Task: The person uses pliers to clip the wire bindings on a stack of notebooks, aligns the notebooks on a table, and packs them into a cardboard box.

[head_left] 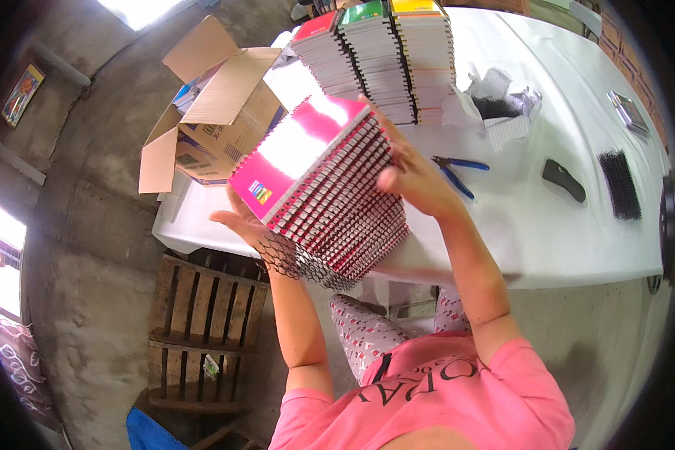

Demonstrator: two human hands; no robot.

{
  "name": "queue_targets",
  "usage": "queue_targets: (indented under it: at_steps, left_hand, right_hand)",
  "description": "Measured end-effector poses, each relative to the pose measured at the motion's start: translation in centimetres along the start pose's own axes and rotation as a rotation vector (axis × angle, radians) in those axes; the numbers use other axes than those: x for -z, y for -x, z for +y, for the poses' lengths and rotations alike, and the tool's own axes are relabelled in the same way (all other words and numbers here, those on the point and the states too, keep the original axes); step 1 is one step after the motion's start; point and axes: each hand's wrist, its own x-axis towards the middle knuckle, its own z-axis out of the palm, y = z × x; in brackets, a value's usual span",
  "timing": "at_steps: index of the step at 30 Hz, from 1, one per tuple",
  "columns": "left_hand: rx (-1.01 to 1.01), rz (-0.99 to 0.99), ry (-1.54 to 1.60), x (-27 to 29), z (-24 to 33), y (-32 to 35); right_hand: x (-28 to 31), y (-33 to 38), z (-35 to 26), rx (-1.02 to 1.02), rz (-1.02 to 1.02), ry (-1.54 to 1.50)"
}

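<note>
Between my two hands, a thick stack of pink-covered spiral notebooks [300,165] is held up over the near edge of the table, its coiled spines turned toward me. Dark wire coils dangle from the lower end of the stack. My left hand [249,226] grips the left side, thumb out and most fingers hidden behind the notebooks. On the right side, my right hand [416,180] presses its palm and fingers against the stack. Behind, an open cardboard box [225,127] with items inside stands at the left.
Tall stacks of spiral notebooks [379,67] with red, green and yellow covers stand at the back of the white-covered table [517,247]. To the right lie blue-handled pliers [457,172], a dark flat object [562,180], black coils [619,185] and crumpled wrapping [521,112]. A wooden pallet [202,330] leans below left.
</note>
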Motion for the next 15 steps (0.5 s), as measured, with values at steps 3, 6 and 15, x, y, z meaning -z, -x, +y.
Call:
queue_targets:
  at_steps: [3, 6, 15]
  left_hand:
    - [0.343, -0.19, 0.529, 11.3, -6.4, 0.1]
    - [0.293, -0.031, -0.106, 13.3, -11.0, 4.8]
    - [0.628, 0.075, 0.048, 14.4, -13.0, 7.0]
  right_hand:
    - [2.3, 2.9, 3.4, -0.28, 0.032, -0.172]
    - [3.2, 5.7, 8.4, -0.489, 0.11, -0.292]
    - [-1.7, 6.4, 5.1, -0.55, 0.113, -0.114]
